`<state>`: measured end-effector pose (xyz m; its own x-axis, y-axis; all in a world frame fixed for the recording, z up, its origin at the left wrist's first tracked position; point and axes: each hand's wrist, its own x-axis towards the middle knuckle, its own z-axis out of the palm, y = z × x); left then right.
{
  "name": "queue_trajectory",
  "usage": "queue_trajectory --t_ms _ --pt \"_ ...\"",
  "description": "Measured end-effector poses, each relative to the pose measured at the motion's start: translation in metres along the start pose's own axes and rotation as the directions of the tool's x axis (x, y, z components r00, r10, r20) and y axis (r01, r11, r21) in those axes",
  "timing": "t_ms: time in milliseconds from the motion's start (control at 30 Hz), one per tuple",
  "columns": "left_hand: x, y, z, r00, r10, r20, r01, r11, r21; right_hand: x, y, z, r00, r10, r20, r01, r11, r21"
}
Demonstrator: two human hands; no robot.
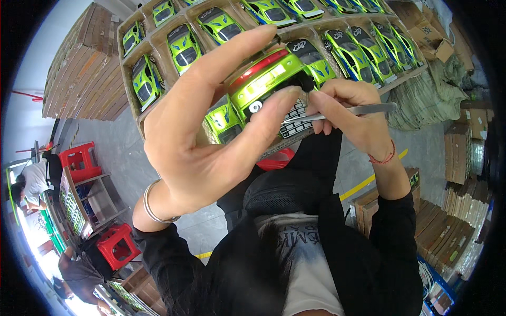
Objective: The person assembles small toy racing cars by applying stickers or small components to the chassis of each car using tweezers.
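Left hand [192, 150] grips a green toy car [270, 78], tail toward camera, long axis running away; right hand [356, 108] pinches metal tool [375, 109].

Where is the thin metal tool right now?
In the head view, the thin metal tool is right of centre, pinched in the right hand, its tip at the black-and-white patterned piece below the green toy car in the left hand.
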<state>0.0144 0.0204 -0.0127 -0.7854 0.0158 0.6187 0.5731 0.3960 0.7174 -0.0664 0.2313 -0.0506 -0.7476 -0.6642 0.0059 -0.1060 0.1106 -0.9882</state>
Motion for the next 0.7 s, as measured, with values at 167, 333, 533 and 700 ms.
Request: queue_trajectory --t_ms 167,333,533,700 --pt "-0.001 0.000 -0.004 0.999 0.006 0.044 -0.008 0.999 0.053 0.002 -0.001 0.002 1.000 0.003 -0.018 -0.003 1.000 0.020" --pt "-0.001 0.001 -0.004 0.999 0.026 0.048 -0.028 0.999 0.040 0.003 0.002 0.003 1.000 -0.017 -0.003 0.017 1.000 0.015" --pt "-0.002 0.005 -0.007 0.995 -0.022 0.094 0.017 0.998 0.055 -0.003 -0.002 -0.006 0.963 -0.270 -0.019 0.270 0.953 0.135" --pt "0.001 0.012 -0.006 0.989 0.055 0.138 -0.065 0.995 0.070 -0.002 -0.032 -0.009 0.793 -0.589 -0.155 0.580 0.653 0.487"
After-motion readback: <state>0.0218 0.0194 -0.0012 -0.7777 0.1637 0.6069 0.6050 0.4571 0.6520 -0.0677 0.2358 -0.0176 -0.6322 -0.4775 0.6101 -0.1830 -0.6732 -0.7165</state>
